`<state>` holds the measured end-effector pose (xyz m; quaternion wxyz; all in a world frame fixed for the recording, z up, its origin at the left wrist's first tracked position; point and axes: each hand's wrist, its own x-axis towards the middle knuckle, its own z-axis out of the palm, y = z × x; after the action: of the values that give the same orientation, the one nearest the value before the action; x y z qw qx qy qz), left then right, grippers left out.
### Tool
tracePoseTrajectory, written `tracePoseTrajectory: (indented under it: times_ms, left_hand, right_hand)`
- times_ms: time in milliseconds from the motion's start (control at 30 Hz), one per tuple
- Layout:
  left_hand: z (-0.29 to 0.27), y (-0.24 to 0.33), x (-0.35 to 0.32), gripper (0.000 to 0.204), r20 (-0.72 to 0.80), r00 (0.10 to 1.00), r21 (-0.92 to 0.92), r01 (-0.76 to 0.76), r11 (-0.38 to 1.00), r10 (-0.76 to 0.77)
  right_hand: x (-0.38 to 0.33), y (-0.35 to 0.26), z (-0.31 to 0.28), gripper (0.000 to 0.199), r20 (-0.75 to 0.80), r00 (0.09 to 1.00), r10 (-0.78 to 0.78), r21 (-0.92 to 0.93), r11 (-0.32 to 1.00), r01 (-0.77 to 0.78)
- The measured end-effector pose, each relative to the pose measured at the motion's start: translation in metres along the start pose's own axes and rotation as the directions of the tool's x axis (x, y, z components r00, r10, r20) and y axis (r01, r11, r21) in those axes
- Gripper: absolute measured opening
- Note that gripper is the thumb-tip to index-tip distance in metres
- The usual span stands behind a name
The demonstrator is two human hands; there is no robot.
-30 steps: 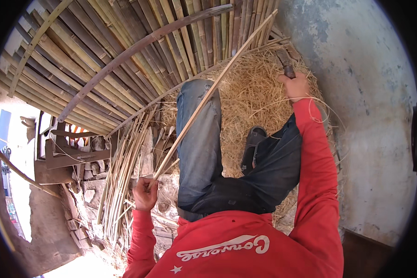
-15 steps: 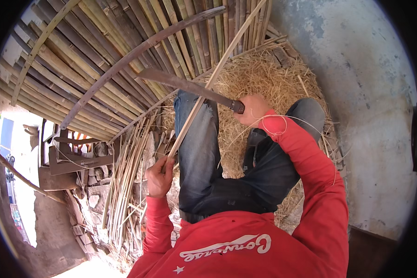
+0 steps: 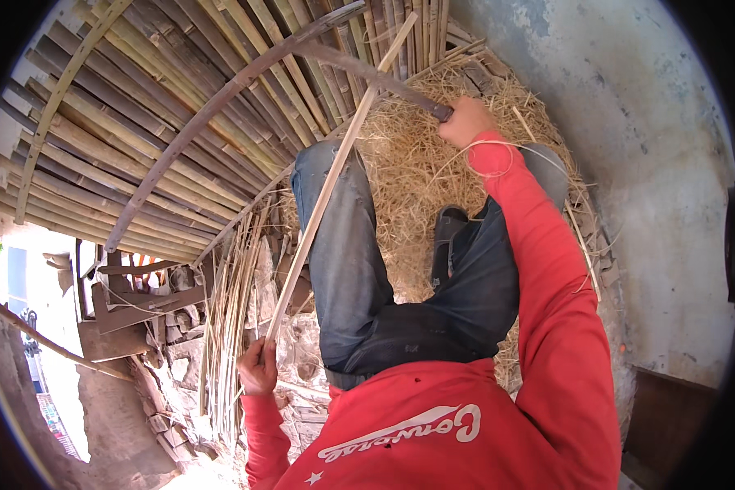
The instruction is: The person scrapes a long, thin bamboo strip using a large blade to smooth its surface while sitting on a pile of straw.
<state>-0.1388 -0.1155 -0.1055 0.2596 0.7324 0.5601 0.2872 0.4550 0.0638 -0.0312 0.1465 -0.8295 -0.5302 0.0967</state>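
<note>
My left hand is closed around the lower end of a long bamboo strip, which slants up to the right across my left thigh. Out ahead, my right hand grips the handle of a machete. Its long dark blade points up and left and crosses the strip near the strip's far end; whether blade and strip touch I cannot tell. A thin pale strand loops about my right wrist.
Shavings cover the ground between my legs. A slatted bamboo panel with curved crosspieces fills the upper left. Thin split strips lie bundled by my left side. A bluish-grey wall rises at the right.
My right hand with the machete has moved up and away, so the blade crosses farther along the strip. My left hand has drawn the strip down and left toward me.
</note>
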Motion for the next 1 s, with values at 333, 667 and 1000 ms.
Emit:
tracePoseTrajectory:
  times_ms: [333,667,1000]
  left_hand:
    - [0.005,-0.011,-0.010,0.024,-0.024,0.999,-0.003,0.030,1.000,-0.030]
    - [0.020,0.002,0.003,0.019,-0.047,0.999,0.027,0.005,1.000,-0.004]
    - [0.024,-0.042,-0.019,0.022,-0.035,0.999,0.052,0.019,0.998,-0.017]
  right_hand:
    - [-0.033,-0.017,0.001,0.032,-0.016,0.995,-0.097,0.037,0.995,0.097]
    - [-0.073,-0.064,0.030,0.029,0.112,0.935,-0.336,-0.116,0.930,0.349]
    - [0.037,0.051,-0.043,0.037,-0.227,0.972,0.066,0.075,0.996,-0.050]
